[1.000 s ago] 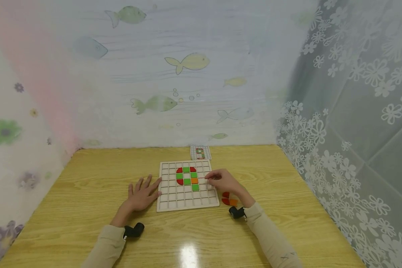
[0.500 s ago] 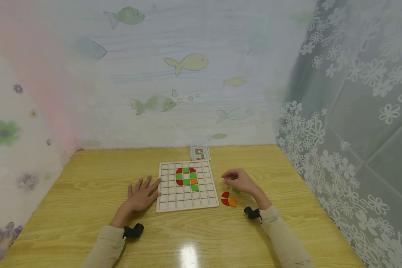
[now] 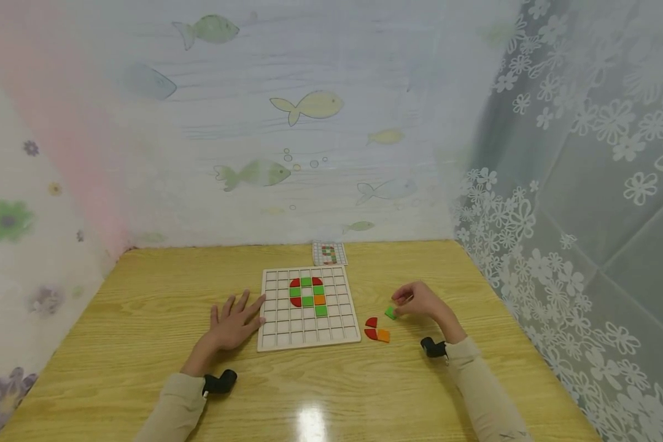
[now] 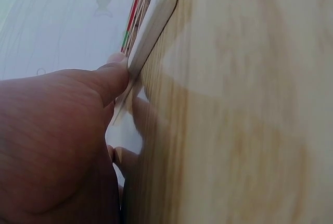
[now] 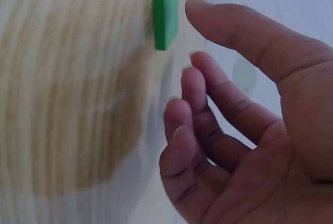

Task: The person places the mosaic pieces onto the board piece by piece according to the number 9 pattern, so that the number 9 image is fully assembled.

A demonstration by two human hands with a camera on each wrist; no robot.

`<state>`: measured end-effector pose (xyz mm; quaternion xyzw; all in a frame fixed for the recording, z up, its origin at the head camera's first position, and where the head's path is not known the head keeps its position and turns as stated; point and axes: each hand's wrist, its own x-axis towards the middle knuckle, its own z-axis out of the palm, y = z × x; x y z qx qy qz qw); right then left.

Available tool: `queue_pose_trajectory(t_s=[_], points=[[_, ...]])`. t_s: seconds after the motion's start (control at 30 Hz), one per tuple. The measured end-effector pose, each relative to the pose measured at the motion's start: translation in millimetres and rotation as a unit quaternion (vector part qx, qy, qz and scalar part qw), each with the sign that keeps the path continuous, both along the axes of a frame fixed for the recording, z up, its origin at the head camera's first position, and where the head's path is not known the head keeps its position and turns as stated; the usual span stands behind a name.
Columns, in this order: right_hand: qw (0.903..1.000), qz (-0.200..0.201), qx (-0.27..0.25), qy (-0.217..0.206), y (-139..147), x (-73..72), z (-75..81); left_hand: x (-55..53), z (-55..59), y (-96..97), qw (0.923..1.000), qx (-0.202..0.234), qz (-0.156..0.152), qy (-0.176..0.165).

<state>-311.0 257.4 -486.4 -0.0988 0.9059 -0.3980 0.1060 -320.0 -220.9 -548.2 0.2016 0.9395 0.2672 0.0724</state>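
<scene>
My left hand (image 3: 232, 325) lies flat with its fingers spread, thumb and fingertips at the left edge of the wooden grid board (image 3: 284, 336). Red rounded, green and orange square tiles form a looped shape with a short tail on the board. Right of it, my right hand (image 3: 422, 304) hovers over the table beside a loose green square tile (image 3: 390, 313). In the right wrist view its fingers are loosely bent around nothing, with the thumb apart from them and close to the green tile (image 5: 166, 20).
Two red quarter-round tiles (image 3: 371, 321) and an orange square tile (image 3: 383, 336) lie between the board and my right hand. A pattern card (image 3: 328, 253) sits behind the board near the wall. The wooden table (image 3: 199, 270) meets printed walls at the back and right.
My right hand has moved right, from over the board's right edge to beside the green tile, which is now uncovered. My left hand stays at the board's edge.
</scene>
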Motion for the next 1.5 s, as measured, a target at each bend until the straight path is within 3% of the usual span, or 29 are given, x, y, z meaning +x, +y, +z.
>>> queue_pose_trajectory(t_s=[0.17,0.33,0.47,0.77,1.0,1.2,1.5], points=[[0.9994,-0.003,0.014,-0.033,2,3.2,-7.2,4.0,9.0,3.2,0.9998,0.004,-0.002,-0.017],[0.9994,-0.013,0.013,-0.030,-2,4.7,-8.5,8.6,22.4,7.0,0.9993,-0.002,-0.003,-0.039],[0.9993,-0.018,0.019,-0.028,-3,4.0,-9.5,9.5,24.6,7.9,0.9990,-0.019,0.001,-0.041],[0.9995,-0.021,0.019,-0.018,-1,4.1,-12.2,4.6,11.8,4.0,0.9998,0.006,-0.003,-0.017],[0.9995,-0.023,0.015,-0.015,-2,6.3,-12.2,7.9,21.3,6.5,0.9995,-0.006,-0.001,-0.032],[0.9997,-0.018,0.012,-0.008,-1,4.7,-14.6,3.2,9.2,3.7,0.9999,0.003,0.001,-0.017],[0.9999,-0.011,0.004,0.005,-1,4.3,-14.7,-1.8,-0.5,0.2,1.0000,-0.001,0.002,-0.004]])
